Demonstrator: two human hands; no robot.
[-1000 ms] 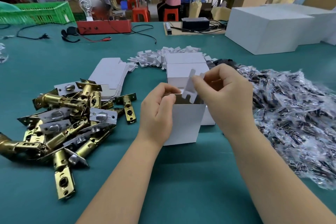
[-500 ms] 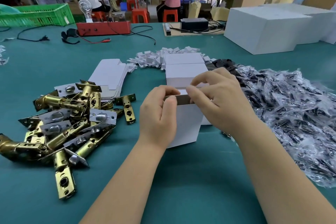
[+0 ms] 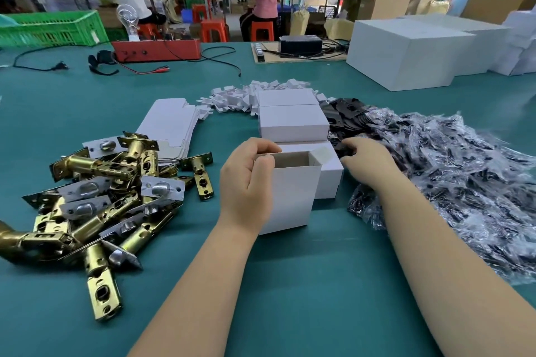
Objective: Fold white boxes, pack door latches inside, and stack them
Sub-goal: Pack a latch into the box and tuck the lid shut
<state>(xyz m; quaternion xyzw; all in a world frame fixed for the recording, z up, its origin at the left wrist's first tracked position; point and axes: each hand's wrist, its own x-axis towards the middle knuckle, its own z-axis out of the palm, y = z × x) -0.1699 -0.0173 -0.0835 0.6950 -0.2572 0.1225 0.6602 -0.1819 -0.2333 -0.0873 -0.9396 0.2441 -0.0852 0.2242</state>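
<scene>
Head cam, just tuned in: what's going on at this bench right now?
A person is packing door latches. The left hand holds an upright white box with its top open and nothing visible inside. The right hand is off the box, reaching into the pile of plastic bagged parts. Brass latches lie heaped on the left; closed boxes sit stacked just behind.

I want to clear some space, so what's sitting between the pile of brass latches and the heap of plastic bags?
In the head view, the open white box stands between them, held by the left hand, with closed white boxes stacked just behind it.
</scene>
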